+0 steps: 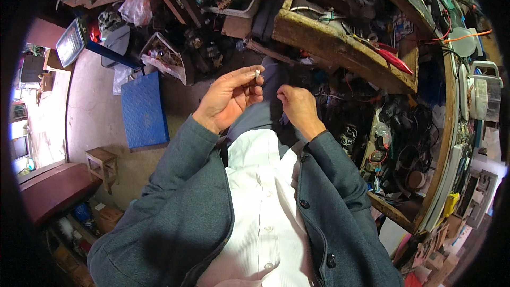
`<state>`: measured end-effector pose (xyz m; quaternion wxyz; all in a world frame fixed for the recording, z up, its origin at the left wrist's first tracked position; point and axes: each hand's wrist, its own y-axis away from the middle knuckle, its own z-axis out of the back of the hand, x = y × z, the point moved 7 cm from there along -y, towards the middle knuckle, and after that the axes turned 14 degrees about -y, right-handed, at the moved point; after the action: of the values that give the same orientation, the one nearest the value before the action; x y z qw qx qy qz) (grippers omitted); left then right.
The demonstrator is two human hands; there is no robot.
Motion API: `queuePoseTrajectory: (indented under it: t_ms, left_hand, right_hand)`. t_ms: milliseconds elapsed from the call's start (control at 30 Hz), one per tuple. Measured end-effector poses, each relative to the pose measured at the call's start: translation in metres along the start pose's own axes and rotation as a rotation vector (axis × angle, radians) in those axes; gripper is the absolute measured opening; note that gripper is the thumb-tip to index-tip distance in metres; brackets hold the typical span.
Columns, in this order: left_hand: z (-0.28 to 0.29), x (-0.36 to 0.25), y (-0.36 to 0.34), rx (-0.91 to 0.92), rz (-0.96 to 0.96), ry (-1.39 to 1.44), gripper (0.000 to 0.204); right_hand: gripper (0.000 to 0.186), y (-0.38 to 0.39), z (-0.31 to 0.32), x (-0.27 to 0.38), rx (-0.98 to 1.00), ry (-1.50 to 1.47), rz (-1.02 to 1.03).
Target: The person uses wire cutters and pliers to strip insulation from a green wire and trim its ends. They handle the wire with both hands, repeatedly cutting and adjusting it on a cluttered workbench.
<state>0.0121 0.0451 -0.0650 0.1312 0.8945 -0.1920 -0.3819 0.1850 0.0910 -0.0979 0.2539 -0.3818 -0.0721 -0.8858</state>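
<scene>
Pinching small white piece (257, 74) in thumb-and-finger grip: left hand (231, 95), left of wooden drawer (340, 48). Right hand (300, 107) on drawer's near side, fingers curled; cannot tell whether it grips anything.

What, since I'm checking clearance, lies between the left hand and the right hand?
In the head view, nothing fills the gap between left hand and right hand; a dark trouser leg shows beyond. The left pinches a small white piece.

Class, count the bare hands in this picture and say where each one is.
2. The left hand is near the centre, pinching a small white piece; the right hand is apart, to its right, fingers curled.
</scene>
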Motion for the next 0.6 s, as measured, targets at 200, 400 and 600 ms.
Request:
queuePoseTrajectory:
  t_ms: [200, 400, 600]
  left_hand:
    - [-0.010, -0.004, 0.006, 0.024, 0.006, 0.052, 0.026]
    - [-0.014, -0.007, 0.007, 0.020, -0.038, -0.021, 0.020]
    - [-0.016, -0.016, 0.008, -0.036, -0.108, -0.058, 0.019]
  right_hand:
    - [0.013, -0.020, 0.070, 0.058, -0.103, -0.182, 0.155]
    - [0.019, -0.040, 0.165, 0.118, -0.198, -0.188, 0.205]
    - [0.012, -0.094, 0.280, 0.119, -0.268, -0.190, 0.162]
